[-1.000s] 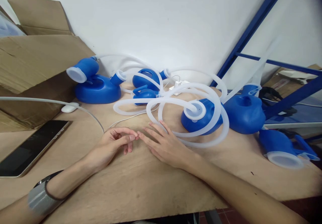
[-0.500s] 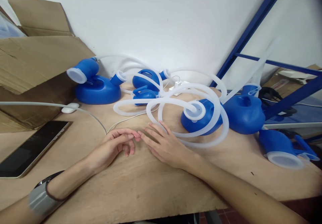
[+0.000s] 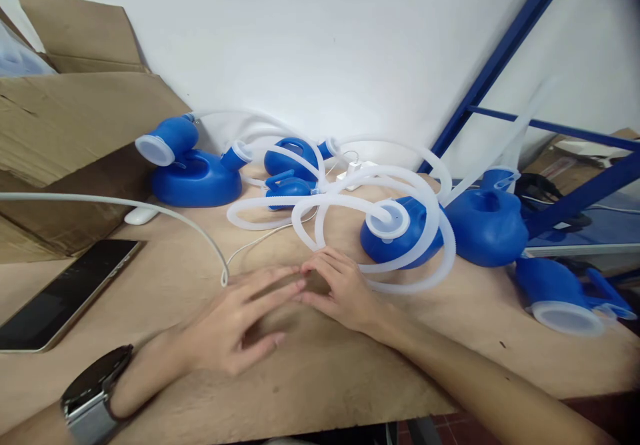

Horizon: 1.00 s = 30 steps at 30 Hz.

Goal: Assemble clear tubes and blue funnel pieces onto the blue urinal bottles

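My left hand [image 3: 240,321], with a watch [image 3: 95,388] on its wrist, is held palm down above the wooden table, fingers stretched out and thumb apart. Its fingertips meet those of my right hand [image 3: 345,295], whose fingers are bent with a gap between thumb and forefinger. No object shows in either hand. Just beyond my right hand lie loops of clear corrugated hose [image 3: 447,258], one end running into the white cap [image 3: 387,220] of a blue plastic bottle [image 3: 373,248]. A white cable [image 3: 200,231] reaches down to my left hand.
More blue bottles with handles stand at the back left [image 3: 195,185] and right [image 3: 487,231]; a blue bottle [image 3: 550,291] lies near the right edge. A tablet-like device [image 3: 65,298] lies left, before an open cardboard box [image 3: 75,125]. A blue metal frame [image 3: 495,65] rises at right.
My left hand has turned palm down and its fingers have straightened out. My right hand has shifted slightly, and its fingers have bent. The white cable's loop has shifted right. The bottles have stayed put.
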Motion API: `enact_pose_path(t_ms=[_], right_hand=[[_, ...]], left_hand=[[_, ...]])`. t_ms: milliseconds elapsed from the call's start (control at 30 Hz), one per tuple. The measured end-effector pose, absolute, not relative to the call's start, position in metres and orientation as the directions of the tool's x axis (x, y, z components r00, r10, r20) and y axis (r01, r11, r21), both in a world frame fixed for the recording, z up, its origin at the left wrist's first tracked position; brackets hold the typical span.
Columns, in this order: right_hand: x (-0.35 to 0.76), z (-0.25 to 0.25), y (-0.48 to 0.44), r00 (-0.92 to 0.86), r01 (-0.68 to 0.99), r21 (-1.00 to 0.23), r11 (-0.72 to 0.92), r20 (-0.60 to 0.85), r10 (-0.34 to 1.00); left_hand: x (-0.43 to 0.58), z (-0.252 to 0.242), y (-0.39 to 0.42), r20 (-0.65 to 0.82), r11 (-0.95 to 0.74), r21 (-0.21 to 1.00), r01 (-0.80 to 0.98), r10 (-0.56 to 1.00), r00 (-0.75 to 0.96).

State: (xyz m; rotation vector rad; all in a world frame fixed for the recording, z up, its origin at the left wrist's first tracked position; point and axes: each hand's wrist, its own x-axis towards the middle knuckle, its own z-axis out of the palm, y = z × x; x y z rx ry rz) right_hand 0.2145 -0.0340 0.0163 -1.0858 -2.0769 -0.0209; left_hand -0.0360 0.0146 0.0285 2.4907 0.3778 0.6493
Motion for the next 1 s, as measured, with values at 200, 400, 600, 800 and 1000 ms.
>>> enact_pose_path(t_ms=[200, 400, 600, 800, 1000], right_hand=[[0.222, 0.016, -0.031, -0.524, 0.575, 0.032, 0.818, 0.782, 0.338], [0.221, 0.024, -0.03, -0.592, 0.447, 0.151, 0.881, 0.789, 0.165], [0.219, 0.027, -0.032, -0.636, 0.417, 0.167, 0.893, 0.756, 0.155], [0.218, 0.023, -0.033, -0.599, 0.417, 0.16, 0.895, 0.789, 0.139], [0.218, 0.018, -0.033, -0.571, 0.418, 0.121, 0.901, 0.806, 0.156]], left_hand=[[-0.037, 0.036, 0.018, 0.326, -0.924, 0.377, 0.061, 0.194, 0.925], [-0.035, 0.029, 0.024, 0.378, -0.985, 0.163, 0.064, 0.122, 0.918], [-0.036, 0.022, 0.024, 0.413, -0.988, 0.138, 0.075, 0.126, 0.902], [-0.037, 0.02, 0.024, 0.451, -0.992, 0.106, 0.074, 0.115, 0.885], [-0.036, 0.024, 0.022, 0.469, -0.989, -0.068, 0.131, 0.084, 0.879]])
